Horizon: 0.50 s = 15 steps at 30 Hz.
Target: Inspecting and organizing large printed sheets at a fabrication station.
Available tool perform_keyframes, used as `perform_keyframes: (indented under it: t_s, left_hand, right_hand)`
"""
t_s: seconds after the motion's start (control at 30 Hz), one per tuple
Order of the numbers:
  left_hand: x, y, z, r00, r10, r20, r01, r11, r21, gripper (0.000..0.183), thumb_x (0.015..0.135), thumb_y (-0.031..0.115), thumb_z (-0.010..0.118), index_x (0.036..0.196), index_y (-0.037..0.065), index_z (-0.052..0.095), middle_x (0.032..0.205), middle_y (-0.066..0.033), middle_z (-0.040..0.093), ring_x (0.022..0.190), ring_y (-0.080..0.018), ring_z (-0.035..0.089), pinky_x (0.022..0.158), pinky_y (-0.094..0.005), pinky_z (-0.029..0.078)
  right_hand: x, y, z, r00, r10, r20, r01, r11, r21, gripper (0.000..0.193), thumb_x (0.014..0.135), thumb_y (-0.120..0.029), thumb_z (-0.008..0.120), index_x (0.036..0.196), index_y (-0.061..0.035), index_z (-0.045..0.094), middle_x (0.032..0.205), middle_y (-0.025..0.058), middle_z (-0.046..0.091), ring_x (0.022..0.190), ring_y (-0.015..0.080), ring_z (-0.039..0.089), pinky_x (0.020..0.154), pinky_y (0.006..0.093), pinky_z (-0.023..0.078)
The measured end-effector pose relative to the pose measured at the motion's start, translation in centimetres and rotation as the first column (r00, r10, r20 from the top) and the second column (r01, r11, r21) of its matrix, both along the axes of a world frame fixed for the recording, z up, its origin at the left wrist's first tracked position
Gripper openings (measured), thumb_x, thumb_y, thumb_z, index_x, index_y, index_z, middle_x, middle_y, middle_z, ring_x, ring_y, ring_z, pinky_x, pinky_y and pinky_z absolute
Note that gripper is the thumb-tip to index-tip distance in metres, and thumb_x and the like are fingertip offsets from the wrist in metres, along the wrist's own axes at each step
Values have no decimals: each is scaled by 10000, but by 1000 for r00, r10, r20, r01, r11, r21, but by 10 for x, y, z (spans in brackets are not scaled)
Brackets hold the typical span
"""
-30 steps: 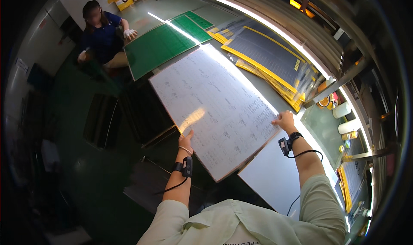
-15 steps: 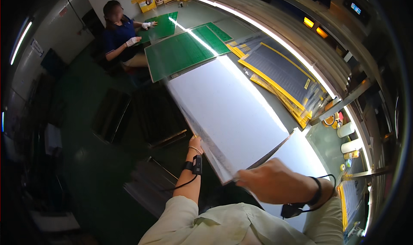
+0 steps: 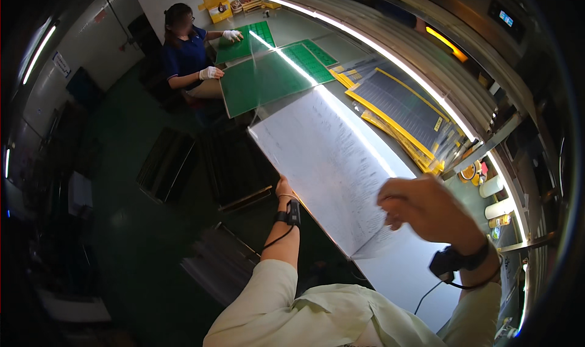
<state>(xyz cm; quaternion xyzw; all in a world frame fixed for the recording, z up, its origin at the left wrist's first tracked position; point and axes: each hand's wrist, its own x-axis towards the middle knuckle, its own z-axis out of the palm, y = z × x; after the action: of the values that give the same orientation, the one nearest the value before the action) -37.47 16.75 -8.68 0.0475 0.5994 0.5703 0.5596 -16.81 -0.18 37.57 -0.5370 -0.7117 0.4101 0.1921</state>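
A large white panel (image 3: 304,158) lies on the bench in front of me. My left hand (image 3: 284,187) is closed on the panel's left edge. Thin clear film (image 3: 350,210), wrinkled and glossy, spreads over the panel's near part and rises from the near corner toward my right hand (image 3: 420,213). That hand hovers above the panel's right side with curled fingers, pinching the film's edge; motion blurs the fingertips. A second white sheet (image 3: 396,280) lies nearer to me, partly beneath my right forearm.
Across the bench a co-worker in blue (image 3: 186,48) rests white-gloved hands on green panels (image 3: 262,82). Yellow-edged dark screens (image 3: 399,106) are stacked at the right. White rolls (image 3: 499,208) stand farther right beneath a light tube. Dark racks (image 3: 234,170) stand left of the bench.
My right hand has moved from the panel's near corner up and to the right, drawing the clear film across the panel. My left hand keeps its hold on the edge.
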Motion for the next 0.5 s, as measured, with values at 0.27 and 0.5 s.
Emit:
perform_keyframes:
  t_s: [0.27,0.5]
  left_hand:
    - [-31,-5,-16,984,-169,-59,172,983,58,414,838,369,474,1088,39,490,998,-94,560,860,-208,542,757,-287,444]
    - [-134,-17,39,419,-761,495,-204,453,868,586,832,492,421,1216,53,371,1098,-139,499,981,-282,495,869,-446,369]
  right_hand:
    - [18,13,29,969,-48,-244,54,998,18,130,820,-74,447,882,18,514,639,91,575,574,130,593,521,223,485]
    - [95,-30,67,984,-174,-44,178,977,117,179,780,-108,502,946,-41,514,635,112,598,519,143,593,456,234,483]
